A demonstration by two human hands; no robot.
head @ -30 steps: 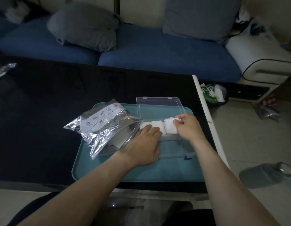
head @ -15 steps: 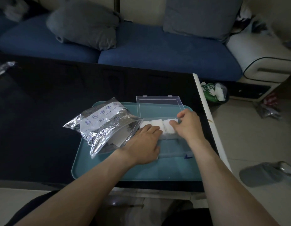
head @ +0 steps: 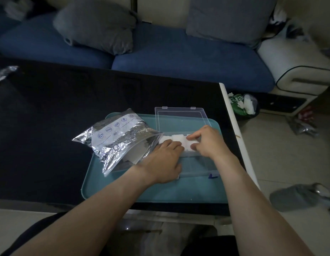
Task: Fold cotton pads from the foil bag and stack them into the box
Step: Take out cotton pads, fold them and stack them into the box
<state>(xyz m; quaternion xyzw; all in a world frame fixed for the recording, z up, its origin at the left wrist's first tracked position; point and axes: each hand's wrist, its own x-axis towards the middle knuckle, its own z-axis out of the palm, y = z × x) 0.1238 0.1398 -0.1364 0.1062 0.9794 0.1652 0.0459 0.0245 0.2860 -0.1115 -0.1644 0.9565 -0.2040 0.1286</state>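
Since the earlier frame, the right hand (head: 206, 143) has been lowered onto the right end of the pads (head: 176, 140), where its curled fingers now pinch the outermost pad. Nearest, the tray's (head: 179, 193) front edge is crossed by both forearms. Farther in, the left hand (head: 165, 162) is laid flat, fingers straight and together, fingertips pressed on the left end of the pad row. That row is stood along the far wall of the box (head: 195, 167), which sits on the tray's right half. At the tray's far left corner the bag (head: 116, 138) is lain, its mouth turned toward the box. Beyond, the lid (head: 180, 117) is seen open, reaching the tray's far edge.
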